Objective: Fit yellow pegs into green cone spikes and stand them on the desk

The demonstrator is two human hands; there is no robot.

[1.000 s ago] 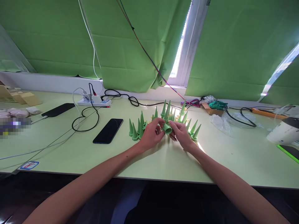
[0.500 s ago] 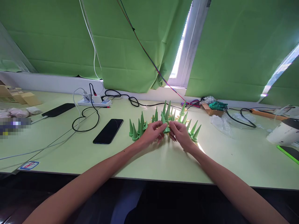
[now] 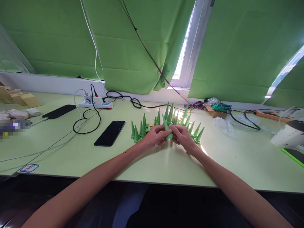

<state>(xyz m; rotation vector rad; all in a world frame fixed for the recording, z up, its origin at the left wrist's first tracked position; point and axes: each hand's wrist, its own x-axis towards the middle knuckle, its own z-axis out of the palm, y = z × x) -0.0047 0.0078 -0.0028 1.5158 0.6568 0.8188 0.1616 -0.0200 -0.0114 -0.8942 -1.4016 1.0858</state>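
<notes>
A green cone-shaped piece (image 3: 165, 123) with a wider base is held up between my two hands, its tip pointing up and slightly left. My left hand (image 3: 155, 136) is closed on it from the left, thumb across its lower part. My right hand (image 3: 180, 133) pinches at the base from the right; whether a smaller part sits in those fingertips is hidden. Behind and beside both hands, several similar green cones (image 3: 137, 134) stand upright on the table. Small yellowish bits (image 3: 152, 124) lie among them, partly covered by the hands and cones.
A black phone (image 3: 110, 133) lies left of the cones. Farther back are a power strip (image 3: 99, 104) and looping black cables (image 3: 136, 103). To the right are a small cardboard box (image 3: 215, 112), clear plastic bags (image 3: 224, 126) and a white-and-black object (image 3: 288, 134). The table's front edge (image 3: 166, 183) runs below my forearms.
The held green cone has tilted slightly, its tip shifting left and its base now more angled. My left thumb and right fingers have shifted a little around its base.
</notes>
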